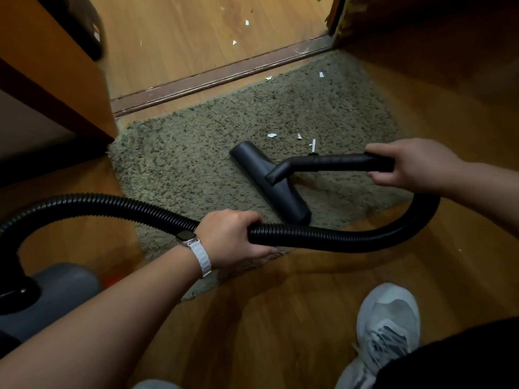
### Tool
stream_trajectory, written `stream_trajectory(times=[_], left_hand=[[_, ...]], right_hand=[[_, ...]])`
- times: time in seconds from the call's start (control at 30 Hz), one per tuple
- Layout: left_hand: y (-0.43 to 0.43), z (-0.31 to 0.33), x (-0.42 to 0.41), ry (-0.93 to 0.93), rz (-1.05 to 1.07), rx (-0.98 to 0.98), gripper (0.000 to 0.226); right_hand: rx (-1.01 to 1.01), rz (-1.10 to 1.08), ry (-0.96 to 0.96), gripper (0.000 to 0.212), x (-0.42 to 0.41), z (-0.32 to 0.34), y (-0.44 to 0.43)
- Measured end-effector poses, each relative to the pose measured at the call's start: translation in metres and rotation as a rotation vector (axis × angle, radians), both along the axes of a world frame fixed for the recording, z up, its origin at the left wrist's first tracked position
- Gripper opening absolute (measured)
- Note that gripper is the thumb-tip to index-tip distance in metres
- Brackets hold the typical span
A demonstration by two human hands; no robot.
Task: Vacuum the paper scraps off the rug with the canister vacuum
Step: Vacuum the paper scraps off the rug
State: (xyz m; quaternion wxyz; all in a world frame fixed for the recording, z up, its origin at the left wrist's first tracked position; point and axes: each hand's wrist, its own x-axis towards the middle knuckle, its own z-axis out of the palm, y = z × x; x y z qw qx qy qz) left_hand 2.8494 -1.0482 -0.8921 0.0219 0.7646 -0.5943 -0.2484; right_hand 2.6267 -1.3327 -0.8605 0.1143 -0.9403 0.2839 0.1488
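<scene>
A shaggy grey-green rug [213, 147] lies on the wood floor. The black floor nozzle [252, 164] rests flat on its middle. My right hand [415, 164] grips the black wand handle [337, 160] above the rug. My left hand [236, 237], with a white watch strap on the wrist, holds the ribbed black hose [323, 237], which loops left to the grey canister [59, 287]. White paper scraps [271, 135] lie just beyond the nozzle, and two more scraps [321, 74] sit near the rug's far edge.
A wooden door threshold [219, 80] borders the rug's far side, with more scraps [234, 42] on the floor beyond. A wooden cabinet [50, 80] stands at left. My grey sneaker [387, 329] is on the floor at bottom right.
</scene>
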Motion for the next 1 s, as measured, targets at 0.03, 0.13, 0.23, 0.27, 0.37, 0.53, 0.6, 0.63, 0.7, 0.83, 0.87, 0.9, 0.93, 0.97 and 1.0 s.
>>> stream_trajectory(times=[0.03,0.13,0.23,0.27,0.37,0.53,0.6,0.63,0.7,0.83,0.87,0.9,0.93,0.97,1.0], left_hand=[[-0.003,0.0,-0.002,-0.016,-0.008,-0.003,0.061],[-0.015,-0.001,-0.008,-0.04,-0.023,-0.011,0.061],[-0.027,-0.002,-0.016,-0.04,-0.026,-0.015,0.055],[-0.03,-0.003,-0.019,-0.034,-0.022,-0.016,0.052],[-0.04,-0.006,-0.024,-0.001,0.015,-0.024,0.052],[-0.056,-0.006,-0.03,0.01,0.045,-0.047,0.057],[-0.06,-0.005,-0.031,0.009,0.042,-0.055,0.057],[-0.06,-0.004,-0.031,0.012,0.043,-0.062,0.057],[-0.06,-0.004,-0.03,0.022,0.045,-0.072,0.056],[-0.054,-0.005,-0.026,0.032,0.043,-0.071,0.062],[-0.052,-0.005,-0.025,0.026,0.043,-0.074,0.067],[-0.05,-0.005,-0.024,0.021,0.042,-0.076,0.071],[-0.048,-0.004,-0.023,0.016,0.041,-0.074,0.072],[-0.045,-0.004,-0.02,0.015,0.042,-0.068,0.07],[-0.042,-0.003,-0.018,0.018,0.045,-0.061,0.065]], right_hand=[[-0.007,-0.05,0.015,0.047,-0.007,0.001,-0.005],[-0.021,-0.186,0.019,0.052,-0.024,0.001,-0.015],[-0.024,-0.3,0.015,0.047,-0.041,-0.001,-0.023],[-0.024,-0.336,0.008,0.044,-0.045,-0.001,-0.026],[-0.018,-0.433,-0.006,0.036,-0.059,-0.002,-0.037],[-0.001,-0.564,-0.046,0.026,-0.075,-0.005,-0.051],[0.009,-0.598,-0.06,0.028,-0.077,-0.005,-0.052],[0.019,-0.608,-0.062,0.029,-0.077,-0.006,-0.052],[0.05,-0.606,-0.068,0.029,-0.074,-0.007,-0.052],[0.084,-0.549,-0.078,0.03,-0.056,-0.007,-0.05],[0.09,-0.532,-0.071,0.032,-0.049,-0.006,-0.048],[0.101,-0.509,-0.065,0.033,-0.042,-0.005,-0.047],[0.111,-0.48,-0.063,0.033,-0.034,-0.005,-0.045],[0.116,-0.446,-0.065,0.03,-0.026,-0.006,-0.044],[0.116,-0.412,-0.068,0.028,-0.017,-0.006,-0.042]])
